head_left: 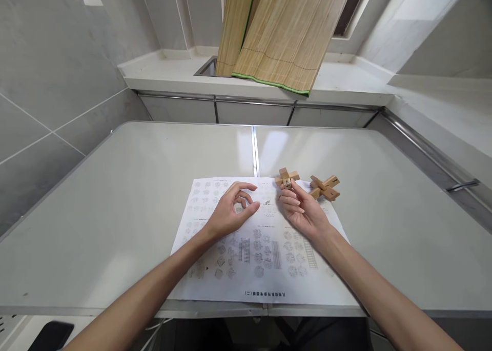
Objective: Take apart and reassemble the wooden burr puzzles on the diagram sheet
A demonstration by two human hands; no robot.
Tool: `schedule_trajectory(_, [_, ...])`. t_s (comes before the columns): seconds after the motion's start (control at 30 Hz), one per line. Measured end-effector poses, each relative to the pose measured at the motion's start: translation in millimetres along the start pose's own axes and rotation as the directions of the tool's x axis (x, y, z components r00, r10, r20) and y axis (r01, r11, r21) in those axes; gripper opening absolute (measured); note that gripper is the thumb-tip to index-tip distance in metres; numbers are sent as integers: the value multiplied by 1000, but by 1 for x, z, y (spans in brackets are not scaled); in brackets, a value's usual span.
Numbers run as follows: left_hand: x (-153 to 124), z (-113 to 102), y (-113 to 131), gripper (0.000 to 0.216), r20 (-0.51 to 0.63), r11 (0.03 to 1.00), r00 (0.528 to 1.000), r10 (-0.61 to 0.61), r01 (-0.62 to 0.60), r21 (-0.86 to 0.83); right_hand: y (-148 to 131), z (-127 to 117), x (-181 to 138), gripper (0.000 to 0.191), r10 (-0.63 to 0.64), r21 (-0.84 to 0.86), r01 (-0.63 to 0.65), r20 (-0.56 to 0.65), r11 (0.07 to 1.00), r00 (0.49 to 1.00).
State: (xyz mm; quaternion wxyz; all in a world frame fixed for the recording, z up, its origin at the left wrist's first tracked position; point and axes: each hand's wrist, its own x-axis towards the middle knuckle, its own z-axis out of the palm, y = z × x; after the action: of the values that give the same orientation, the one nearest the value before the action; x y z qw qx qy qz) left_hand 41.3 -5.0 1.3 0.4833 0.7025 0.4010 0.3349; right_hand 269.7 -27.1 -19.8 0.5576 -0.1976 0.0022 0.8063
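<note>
Your arms [154,289] reached over the paper sheet [253,284]. Your left hand [230,212] was loose, half curled, and held nothing. Your right hand [303,210] touched the wooden cross puzzle [286,177]; I could not tell if it gripped. Another wooden puzzle [325,187] lay just beside. Both looked joined up already.

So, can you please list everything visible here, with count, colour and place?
table: one, pale grey, under everything.
counter: one, white, behind the table.
bamboo mats: at least two, tan, leaning over the counter.
paper sheet: one, white with grey drawings, near table edge.
first puzzle: one, light wood, at the sheet's far edge.
second puzzle: one, light wood, right of the first.
left hand: one, bare, fingers curled over the sheet.
right hand: one, bare, fingers beside the first puzzle.
</note>
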Motion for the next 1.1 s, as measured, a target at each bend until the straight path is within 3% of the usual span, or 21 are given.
schedule_trajectory(0.4, [1, -2, 0, 25, 44, 1000, 999, 13, -15, 24, -4, 7, -1, 32, -96, 187, 115, -108, 976, 990])
schedule_trajectory(0.63, [0, -2, 1, 25, 49, 999, 999, -13, 12, 32, -12, 4, -2, 28, -128, 178, 149, -123, 973, 984])
schedule_trajectory(0.83, [-1, -2, 3, 27, 47, 997, 998, -46, 43, 59, -3, 2, 0, 27, -182, -144, 178, -14, 973, 983])
schedule_trajectory(0.97, [0, -1, 4, 28, 38, 996, 997, -61, 58, 71, 8, 5, -2, 27, -142, -408, 147, 44, 901, 989])
schedule_trajectory(1.1, [0, 1, 7, 28, 51, 998, 997, -54, 52, 41, 12, 8, -6, 36, -120, -566, 159, 106, 809, 987])
